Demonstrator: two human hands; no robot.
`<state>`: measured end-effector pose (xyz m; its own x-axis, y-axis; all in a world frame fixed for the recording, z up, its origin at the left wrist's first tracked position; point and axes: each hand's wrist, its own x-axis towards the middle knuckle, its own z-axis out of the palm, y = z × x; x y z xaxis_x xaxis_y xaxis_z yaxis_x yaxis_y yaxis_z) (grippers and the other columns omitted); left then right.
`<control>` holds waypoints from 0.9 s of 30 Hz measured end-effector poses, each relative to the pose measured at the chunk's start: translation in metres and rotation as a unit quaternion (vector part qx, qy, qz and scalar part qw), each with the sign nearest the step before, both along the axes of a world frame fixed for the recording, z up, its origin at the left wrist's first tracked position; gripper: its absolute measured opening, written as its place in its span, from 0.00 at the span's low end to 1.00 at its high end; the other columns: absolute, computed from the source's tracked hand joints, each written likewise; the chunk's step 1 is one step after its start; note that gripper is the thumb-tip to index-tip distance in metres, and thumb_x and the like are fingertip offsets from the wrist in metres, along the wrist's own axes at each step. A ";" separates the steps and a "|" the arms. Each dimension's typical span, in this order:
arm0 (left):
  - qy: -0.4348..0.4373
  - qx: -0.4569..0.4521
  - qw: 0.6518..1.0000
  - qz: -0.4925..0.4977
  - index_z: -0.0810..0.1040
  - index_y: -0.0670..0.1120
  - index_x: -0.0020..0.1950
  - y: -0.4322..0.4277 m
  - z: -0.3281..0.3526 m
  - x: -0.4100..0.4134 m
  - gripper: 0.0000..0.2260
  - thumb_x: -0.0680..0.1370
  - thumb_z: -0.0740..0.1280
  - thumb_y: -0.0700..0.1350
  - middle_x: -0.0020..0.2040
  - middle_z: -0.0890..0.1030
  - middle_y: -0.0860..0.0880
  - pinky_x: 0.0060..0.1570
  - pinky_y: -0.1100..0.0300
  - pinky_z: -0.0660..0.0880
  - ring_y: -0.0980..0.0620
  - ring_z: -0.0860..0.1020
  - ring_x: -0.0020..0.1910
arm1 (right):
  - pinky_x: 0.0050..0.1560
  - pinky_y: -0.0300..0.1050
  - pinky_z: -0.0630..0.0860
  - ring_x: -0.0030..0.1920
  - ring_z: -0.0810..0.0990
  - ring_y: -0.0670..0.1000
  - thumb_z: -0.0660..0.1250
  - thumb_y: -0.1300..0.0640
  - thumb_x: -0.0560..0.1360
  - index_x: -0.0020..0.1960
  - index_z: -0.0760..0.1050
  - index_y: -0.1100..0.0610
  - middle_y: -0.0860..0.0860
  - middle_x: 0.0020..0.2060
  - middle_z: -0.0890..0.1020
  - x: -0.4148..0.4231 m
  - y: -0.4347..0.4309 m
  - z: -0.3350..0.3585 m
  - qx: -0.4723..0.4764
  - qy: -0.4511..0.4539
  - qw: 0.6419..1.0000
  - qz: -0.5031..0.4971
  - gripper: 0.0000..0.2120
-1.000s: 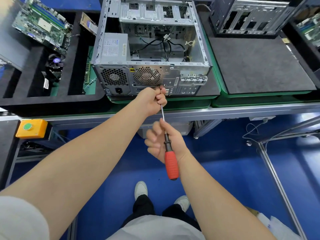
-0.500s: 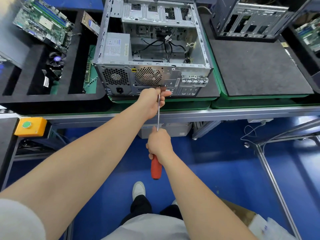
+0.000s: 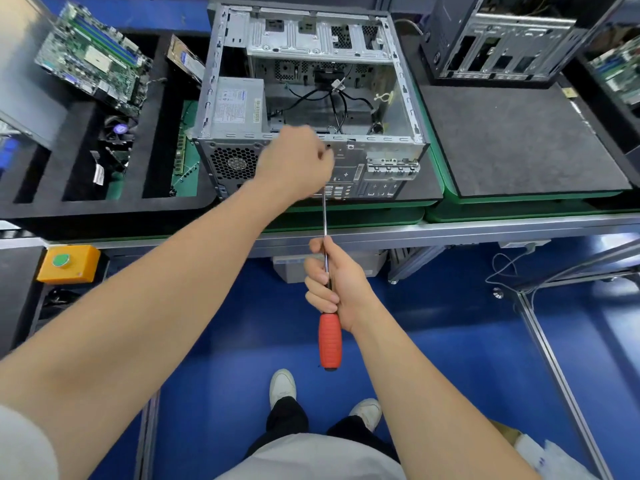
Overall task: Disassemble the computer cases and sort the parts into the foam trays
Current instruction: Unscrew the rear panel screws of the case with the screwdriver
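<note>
Gripping the red-handled steel-shafted screwdriver (image 3: 330, 341) just below the open grey metal computer case (image 3: 388, 157), the right hand (image 3: 334, 284) aims its tip at the case's rear panel. The left hand (image 3: 294, 162) curls there, perhaps steadying the tip; what it holds is hidden.

computer cases: two, silver case (image 3: 377, 161) and dark case (image 3: 498, 43)
motherboards: two, left motherboard (image 3: 93, 60) and right motherboard (image 3: 620, 71)
hands: two, left hand (image 3: 294, 161) and right hand (image 3: 336, 282)
screwdriver (image 3: 330, 341): one
power supply (image 3: 237, 105): one
cooler fan (image 3: 119, 128): one
slotted foam tray (image 3: 104, 211): one
yellow button box (image 3: 69, 265): one
white shoes (image 3: 282, 386): two
</note>
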<state>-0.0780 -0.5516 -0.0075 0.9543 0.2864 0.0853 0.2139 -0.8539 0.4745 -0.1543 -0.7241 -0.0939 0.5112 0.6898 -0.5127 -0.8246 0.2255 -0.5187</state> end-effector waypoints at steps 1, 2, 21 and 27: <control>-0.087 0.019 0.996 0.000 0.74 0.46 0.32 0.002 0.010 0.006 0.19 0.81 0.60 0.52 0.26 0.72 0.52 0.32 0.59 0.72 0.52 0.71 0.25 | 0.17 0.36 0.56 0.19 0.56 0.46 0.56 0.45 0.88 0.50 0.74 0.52 0.49 0.27 0.65 0.000 0.000 0.000 0.003 0.003 1.000 -0.006 0.15; -0.147 0.030 0.989 0.004 0.74 0.47 0.33 0.002 0.019 0.014 0.17 0.79 0.59 0.53 0.26 0.71 0.54 0.31 0.60 0.68 0.53 0.70 0.26 | 0.17 0.36 0.56 0.19 0.56 0.46 0.57 0.45 0.88 0.52 0.74 0.53 0.49 0.27 0.64 0.000 -0.001 0.000 0.007 0.009 1.000 -0.010 0.14; 0.327 0.076 0.926 -0.172 0.77 0.40 0.52 0.028 0.032 0.081 0.37 0.68 0.70 0.75 0.57 0.79 0.40 0.57 0.40 0.73 0.36 0.77 0.53 | 0.32 0.48 0.63 0.37 0.72 0.55 0.47 0.50 0.89 0.54 0.64 0.53 0.53 0.41 0.75 -0.002 0.007 -0.014 -0.590 -0.463 0.655 0.091 0.11; 0.316 0.055 0.930 -0.180 0.74 0.46 0.50 0.030 0.032 0.080 0.22 0.74 0.73 0.64 0.51 0.72 0.50 0.50 0.48 0.70 0.41 0.76 0.51 | 0.24 0.39 0.64 0.21 0.63 0.51 0.53 0.49 0.88 0.56 0.75 0.57 0.54 0.28 0.73 0.012 -0.013 -0.001 -0.131 -0.098 0.987 0.004 0.16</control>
<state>0.0020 -0.5215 0.0249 0.8558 -0.0387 -0.5159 0.1115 -0.9600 0.2569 -0.1424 -0.7370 -0.0948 0.6130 0.5519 -0.5654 -0.7040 0.0566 -0.7080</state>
